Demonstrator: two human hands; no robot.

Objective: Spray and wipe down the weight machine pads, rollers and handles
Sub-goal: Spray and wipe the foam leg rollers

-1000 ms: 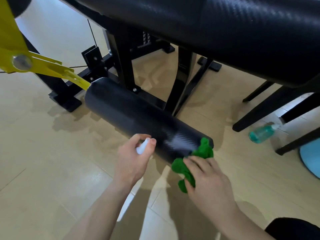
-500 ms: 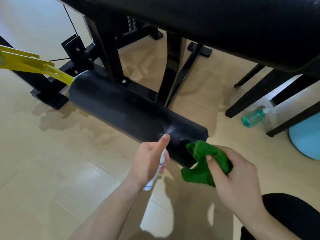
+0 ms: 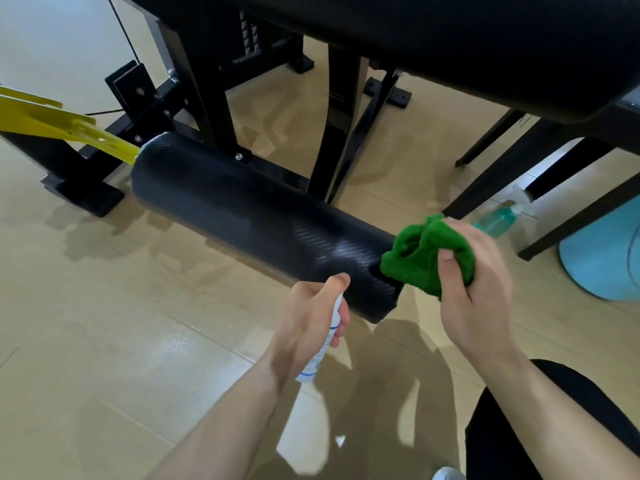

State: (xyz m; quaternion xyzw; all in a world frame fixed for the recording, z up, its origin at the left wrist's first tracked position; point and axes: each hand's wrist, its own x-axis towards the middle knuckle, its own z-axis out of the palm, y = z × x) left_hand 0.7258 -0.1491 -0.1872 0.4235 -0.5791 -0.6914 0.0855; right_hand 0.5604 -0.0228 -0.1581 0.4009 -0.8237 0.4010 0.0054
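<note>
1. Black carbon-weave padded roller (image 3: 242,216) lies low across the middle of the scene. Its left end meets a yellow metal arm (image 3: 69,129), and a pale wet sheen shows near its right end.
2. Left hand (image 3: 308,323) is wrapped round a slim white spray bottle (image 3: 325,344), forefinger on top, just beside the roller's near right end.
3. Right hand (image 3: 474,292) clutches a bunched green terry cloth (image 3: 419,258), thumb pressed over it, at the roller's right end; whether the cloth touches the roller cannot be told.
4. Long black upholstered pad (image 3: 450,39) spans the far top, above black steel frame legs (image 3: 341,133).
5. Teal translucent bottle (image 3: 495,221) lies on the beige tiled floor (image 3: 104,341) at the right, near a pale blue round object (image 3: 602,258).
</note>
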